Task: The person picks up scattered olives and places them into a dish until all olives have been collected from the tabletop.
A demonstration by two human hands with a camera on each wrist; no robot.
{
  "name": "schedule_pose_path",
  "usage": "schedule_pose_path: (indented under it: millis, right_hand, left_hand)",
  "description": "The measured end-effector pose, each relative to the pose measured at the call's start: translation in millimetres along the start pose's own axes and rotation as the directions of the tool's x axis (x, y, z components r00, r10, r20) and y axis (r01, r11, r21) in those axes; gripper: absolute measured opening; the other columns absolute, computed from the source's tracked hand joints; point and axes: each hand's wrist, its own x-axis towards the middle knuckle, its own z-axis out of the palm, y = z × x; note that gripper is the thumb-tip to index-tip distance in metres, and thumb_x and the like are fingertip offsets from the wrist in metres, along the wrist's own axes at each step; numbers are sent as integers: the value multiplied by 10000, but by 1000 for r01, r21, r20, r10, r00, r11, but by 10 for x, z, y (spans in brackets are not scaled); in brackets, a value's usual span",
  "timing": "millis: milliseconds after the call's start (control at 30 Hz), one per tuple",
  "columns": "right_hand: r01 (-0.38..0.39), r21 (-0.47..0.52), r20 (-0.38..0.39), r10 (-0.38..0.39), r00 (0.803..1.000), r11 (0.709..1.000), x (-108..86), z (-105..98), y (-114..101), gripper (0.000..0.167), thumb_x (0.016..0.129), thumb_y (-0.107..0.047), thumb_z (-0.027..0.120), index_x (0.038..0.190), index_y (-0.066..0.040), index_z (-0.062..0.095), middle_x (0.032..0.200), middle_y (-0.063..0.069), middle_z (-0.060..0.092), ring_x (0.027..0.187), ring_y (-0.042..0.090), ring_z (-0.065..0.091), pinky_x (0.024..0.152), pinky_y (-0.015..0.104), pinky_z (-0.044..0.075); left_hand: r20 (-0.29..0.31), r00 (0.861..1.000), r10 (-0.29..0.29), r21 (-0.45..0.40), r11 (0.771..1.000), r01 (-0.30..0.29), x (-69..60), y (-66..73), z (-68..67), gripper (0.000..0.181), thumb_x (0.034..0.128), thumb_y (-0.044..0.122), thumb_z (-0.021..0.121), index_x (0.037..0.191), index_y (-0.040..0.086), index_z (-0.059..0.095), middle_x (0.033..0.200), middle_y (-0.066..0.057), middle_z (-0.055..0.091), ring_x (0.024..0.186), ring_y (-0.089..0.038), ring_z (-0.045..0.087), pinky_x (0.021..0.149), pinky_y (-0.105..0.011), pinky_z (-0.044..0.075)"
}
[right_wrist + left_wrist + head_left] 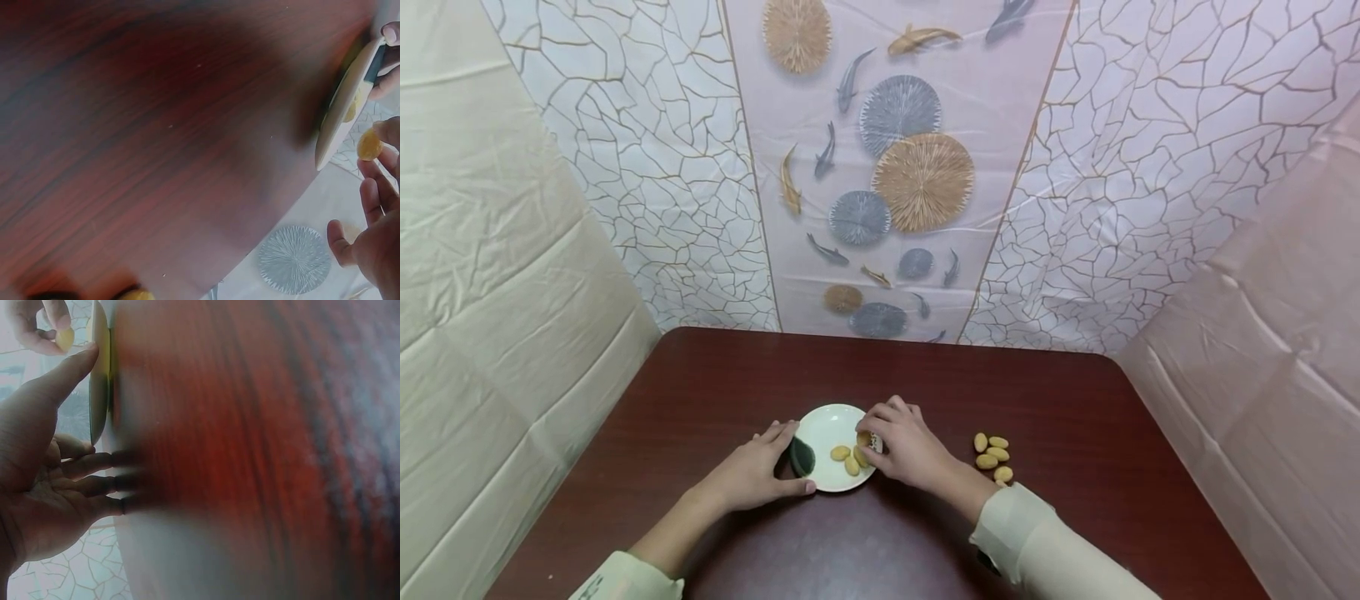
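A white plate point(827, 427) with a dark green patch point(802, 457) on its left side lies on the table. My left hand point(748, 473) rests at its left edge; the left wrist view shows the thumb point(84, 359) touching the rim and the fingers stretched out. Over the plate's right side, my right hand point(906, 442) pinches a small yellow oval fruit point(369, 145) between thumb and fingertips. Several similar yellow fruits point(840, 452) lie on the plate, partly hidden by that hand in the head view.
To the right of the plate, several more yellow fruits point(997, 454) lie loosely grouped on the dark red-brown wooden table point(737, 375), close to my right forearm. Patterned cloth point(880, 275) hangs behind the far edge, and beige cloth point(512, 333) hangs along the sides.
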Motion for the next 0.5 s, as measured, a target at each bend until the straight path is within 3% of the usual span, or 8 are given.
schedule_pose_path:
  millis: [500]
  right_hand:
    - [-59,-19,74,60,995,998,165,139,-36,192,1016,-266,824,1181,-169,807,1219,28,752,1039,184,525,887,483,483]
  left_hand:
    - [-2,1000,18,-8,1000,-18,-14,-10,-7,1156,898,653,836,1678,-68,379,1717,-318,424,1605,-557,389,1276,-717,375]
